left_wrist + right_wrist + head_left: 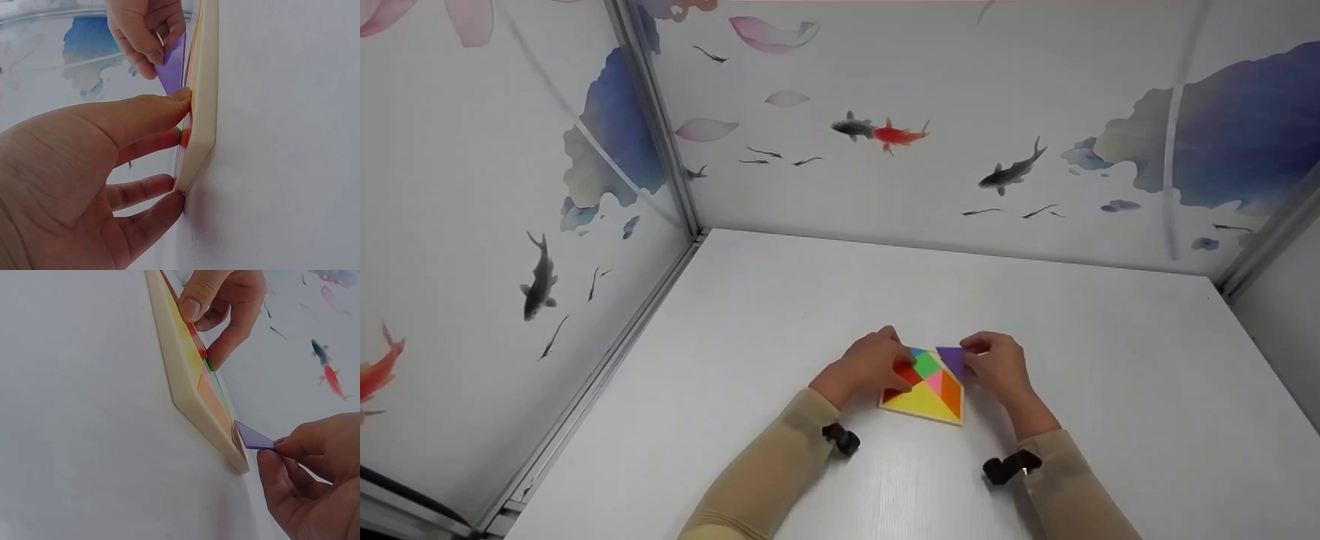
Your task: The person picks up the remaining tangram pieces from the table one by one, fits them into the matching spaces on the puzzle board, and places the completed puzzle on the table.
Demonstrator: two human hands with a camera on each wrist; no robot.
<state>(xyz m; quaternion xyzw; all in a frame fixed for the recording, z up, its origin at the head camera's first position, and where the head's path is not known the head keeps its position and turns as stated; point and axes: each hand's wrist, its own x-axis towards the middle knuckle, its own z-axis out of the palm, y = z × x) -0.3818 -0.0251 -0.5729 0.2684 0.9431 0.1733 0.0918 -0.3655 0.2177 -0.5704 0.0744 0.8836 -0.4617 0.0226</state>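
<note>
A tangram tray (921, 415) with a pale rim lies on the white table, holding yellow, orange, pink, green, red and blue pieces. My left hand (870, 364) holds its left side, the thumb on top near the red and yellow pieces, one finger touching the green piece and others at the rim. Between thumb and fingers of my right hand (997, 365) is a purple triangle (254, 437), pinched by one corner. The triangle (952, 360) is tilted over the tray's upper right corner, where bare tray shows in the right wrist view (238, 441).
The white table (780, 277) stretches around the tray. Walls printed with fish and petals (885, 187) stand at the back and left, with a metal post (660, 127) in their corner. Each forearm wears a small black camera (844, 440) on the sleeve.
</note>
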